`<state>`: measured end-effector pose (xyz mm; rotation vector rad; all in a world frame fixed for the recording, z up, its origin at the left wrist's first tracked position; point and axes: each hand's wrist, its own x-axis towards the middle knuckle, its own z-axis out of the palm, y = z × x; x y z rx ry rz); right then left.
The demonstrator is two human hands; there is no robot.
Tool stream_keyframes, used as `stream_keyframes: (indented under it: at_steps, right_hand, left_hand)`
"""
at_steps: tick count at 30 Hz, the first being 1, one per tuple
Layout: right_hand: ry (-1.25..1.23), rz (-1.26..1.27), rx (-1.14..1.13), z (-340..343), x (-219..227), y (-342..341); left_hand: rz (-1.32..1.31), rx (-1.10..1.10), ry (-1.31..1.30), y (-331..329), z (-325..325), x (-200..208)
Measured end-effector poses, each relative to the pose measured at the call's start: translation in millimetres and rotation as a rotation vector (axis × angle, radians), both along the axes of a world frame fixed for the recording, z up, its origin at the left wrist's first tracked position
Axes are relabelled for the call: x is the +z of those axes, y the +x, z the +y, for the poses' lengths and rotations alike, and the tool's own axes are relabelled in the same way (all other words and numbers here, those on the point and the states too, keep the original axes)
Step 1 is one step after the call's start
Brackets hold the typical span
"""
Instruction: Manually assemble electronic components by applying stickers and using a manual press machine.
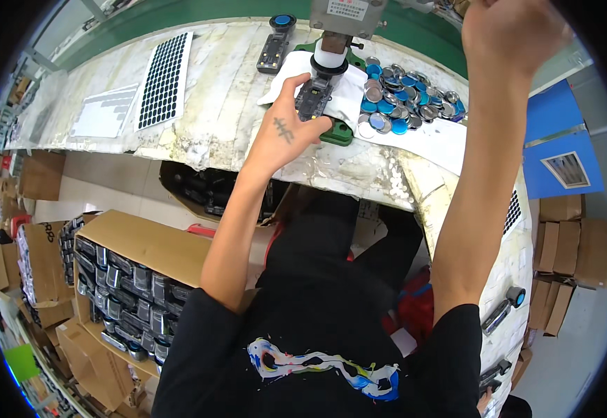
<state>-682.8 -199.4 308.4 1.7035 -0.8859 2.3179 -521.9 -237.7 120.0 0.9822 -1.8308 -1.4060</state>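
Note:
My left hand [284, 129] grips a dark, clear-cased device [313, 99] by its sides, thumb on the near side and index finger along the left. The device's round end lies under the white and black head [331, 57] of a bench press [349, 15]. A white cloth [349, 97] and the green press base [338, 132] show beneath it. High at the upper right, my right hand [516, 35] is raised and blurred; its fingers are hidden and whatever it touches is out of view. Loose silver and blue round discs [404, 97] lie piled right of the press.
A similar device with a blue disc [273, 52] stands left of the press. A sheet of black dots [166, 80] and white sheets [105, 111] lie further left. Below sits a carton [147, 240] packed with devices. Another person's hand [485, 400] shows at lower right.

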Motion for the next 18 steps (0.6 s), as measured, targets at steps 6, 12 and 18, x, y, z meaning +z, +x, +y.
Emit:
stream_keyframes:
  at_steps: [6,12,18]
  right_hand:
    - [-0.034,0.135,0.010,6,-15,-12]
    - [-0.027,0.231,-0.033,10,-24,-22]
    - [-0.009,0.330,-0.078,12,-33,-30]
  left_hand:
    - [0.005,0.004,0.006,1,1,-1]
    - [-0.008,-0.001,0.006,1,0,-2]
    - [-0.029,-0.008,0.011,-1,2,3]
